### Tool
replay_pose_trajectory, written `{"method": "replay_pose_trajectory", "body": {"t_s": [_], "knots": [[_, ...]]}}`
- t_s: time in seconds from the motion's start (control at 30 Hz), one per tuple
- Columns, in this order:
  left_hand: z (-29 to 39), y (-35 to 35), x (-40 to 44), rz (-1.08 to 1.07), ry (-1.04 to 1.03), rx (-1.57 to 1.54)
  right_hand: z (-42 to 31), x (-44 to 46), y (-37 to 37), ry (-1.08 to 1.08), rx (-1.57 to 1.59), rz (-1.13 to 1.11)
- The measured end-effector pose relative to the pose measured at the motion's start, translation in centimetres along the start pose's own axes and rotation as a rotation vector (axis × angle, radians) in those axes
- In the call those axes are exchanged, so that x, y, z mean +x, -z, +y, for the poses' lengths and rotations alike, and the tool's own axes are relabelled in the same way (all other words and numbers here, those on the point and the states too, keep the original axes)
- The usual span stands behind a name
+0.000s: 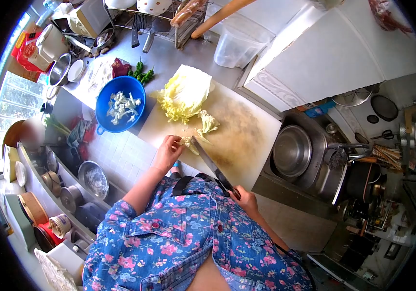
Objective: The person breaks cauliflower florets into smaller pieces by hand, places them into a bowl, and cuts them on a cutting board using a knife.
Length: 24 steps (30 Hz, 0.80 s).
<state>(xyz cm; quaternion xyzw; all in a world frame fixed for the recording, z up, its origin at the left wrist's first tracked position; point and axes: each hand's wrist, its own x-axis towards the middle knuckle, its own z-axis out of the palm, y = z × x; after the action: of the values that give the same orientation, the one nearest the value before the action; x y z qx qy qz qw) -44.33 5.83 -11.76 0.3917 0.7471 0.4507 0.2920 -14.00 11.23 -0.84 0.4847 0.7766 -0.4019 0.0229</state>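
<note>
My right hand [245, 202] is closed around the dark handle of a kitchen knife [210, 163]. The blade points up and left, its tip beside a small cauliflower piece [187, 142]. At the left edge of the cutting board [246, 126], my left hand [168, 152] pinches that piece with bent fingers. Just beyond it lies a bigger chunk of cauliflower [209, 122]. Pale napa cabbage [188, 92] rests on the far part of the board. Cut florets [123, 107] fill the bottom of a blue basin [136, 89] to the left of the board.
Green peppers [142, 73] sit behind the basin. A metal sink with a steel bowl [292, 151] in it is on the right. A dish rack [169, 36] and a clear plastic bin [239, 46] stand at the back. Shelves with pots [72, 198] line the left.
</note>
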Motion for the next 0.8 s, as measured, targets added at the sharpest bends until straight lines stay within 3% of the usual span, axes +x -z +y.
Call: {"method": "replay_pose_trajectory", "body": {"t_s": [0.2, 0.6, 0.8], "knots": [[-1.1, -0.6, 0.1, 0.057, 0.009, -0.085, 0.0, 0.1, 0.5, -0.034, -0.019, -0.06], [-1.3, -0.5, 0.3, 0.046, 0.039, -0.122, 1.4, 1.2, -0.1, 0.1, -0.152, -0.094], [-1.1, -0.2, 0.5, 0.042, 0.032, -0.075, 3.2, 3.1, -3.2, 0.074, -0.25, -0.089]]}}
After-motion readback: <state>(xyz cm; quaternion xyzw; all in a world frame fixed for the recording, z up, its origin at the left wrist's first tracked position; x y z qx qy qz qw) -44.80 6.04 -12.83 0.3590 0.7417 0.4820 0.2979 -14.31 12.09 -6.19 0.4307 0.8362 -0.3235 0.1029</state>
